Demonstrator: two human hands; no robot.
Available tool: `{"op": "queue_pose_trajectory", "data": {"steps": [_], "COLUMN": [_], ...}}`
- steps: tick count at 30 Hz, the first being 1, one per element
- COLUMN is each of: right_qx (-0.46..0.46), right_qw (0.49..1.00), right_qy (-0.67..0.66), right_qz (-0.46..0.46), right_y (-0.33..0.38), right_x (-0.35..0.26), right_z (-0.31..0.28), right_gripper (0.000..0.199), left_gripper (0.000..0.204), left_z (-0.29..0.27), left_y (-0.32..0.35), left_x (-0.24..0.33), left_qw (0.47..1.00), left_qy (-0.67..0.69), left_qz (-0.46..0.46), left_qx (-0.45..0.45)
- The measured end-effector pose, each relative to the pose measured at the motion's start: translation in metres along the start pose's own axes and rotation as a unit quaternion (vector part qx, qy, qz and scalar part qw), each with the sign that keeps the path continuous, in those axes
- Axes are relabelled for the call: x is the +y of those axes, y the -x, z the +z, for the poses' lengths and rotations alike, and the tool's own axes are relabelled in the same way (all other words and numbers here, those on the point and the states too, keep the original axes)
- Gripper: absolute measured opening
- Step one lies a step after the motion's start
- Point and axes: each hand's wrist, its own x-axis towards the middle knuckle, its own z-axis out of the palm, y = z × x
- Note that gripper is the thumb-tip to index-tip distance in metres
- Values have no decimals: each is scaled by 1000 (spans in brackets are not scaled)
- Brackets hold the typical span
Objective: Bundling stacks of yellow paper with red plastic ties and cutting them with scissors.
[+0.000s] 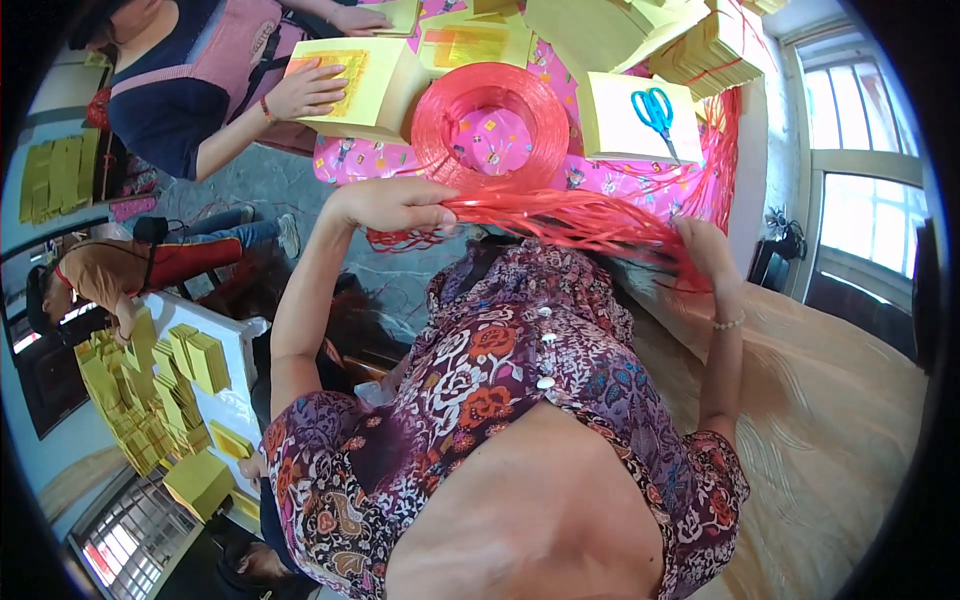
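A loose bundle of red plastic twine (570, 218) stretches between my hands, in front of the table's near edge. My left hand (400, 207) is closed around its left part, and short ends hang out below that hand. At the other side my right hand (706, 250) grips the bundle; the strands beside it are smeared by motion. Just beyond the bundle, a big round roll of red plastic twine (432, 125) lies on the pink patterned tablecloth (635, 178). Blue-handled scissors (655, 112) rest on a stack of yellow paper (610, 125) to the right of the roll.
Across at the left, a co-worker's hand (305, 92) lies on a yellow paper block (385, 95). More tied yellow stacks (708, 60) stand far right, with red strands (728, 150) hanging beside them. Other people work at a white table (225, 390) on the left.
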Motion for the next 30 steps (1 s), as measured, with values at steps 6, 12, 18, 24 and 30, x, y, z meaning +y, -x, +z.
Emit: {"op": "queue_pose_trajectory", "data": {"steps": [6,12,18,24,30], "right_qx": [245,3,56,61,-198], "right_qw": [917,880,932,920,926], "right_qy": [-268,-434,-284,-375,-281], "right_qz": [-164,-192,-218,97,155], "right_y": [-50,-64,-41,-26,-39], "right_x": [-160,-209,-118,35,46], "right_z": [-96,-79,-115,-65,6], "right_gripper": [37,34,23,35,44], "left_gripper": [23,21,22,20,24], "left_z": [2,-10,-8,-25,-30], "left_y": [-44,-55,-37,-15,-30], "left_x": [22,39,7,-36,-39], "left_qw": [997,996,995,995,987], "left_qy": [-71,-78,62,83,93], "left_qz": [18,25,-59,-61,-129], "left_qx": [-23,-43,-59,1,33]}}
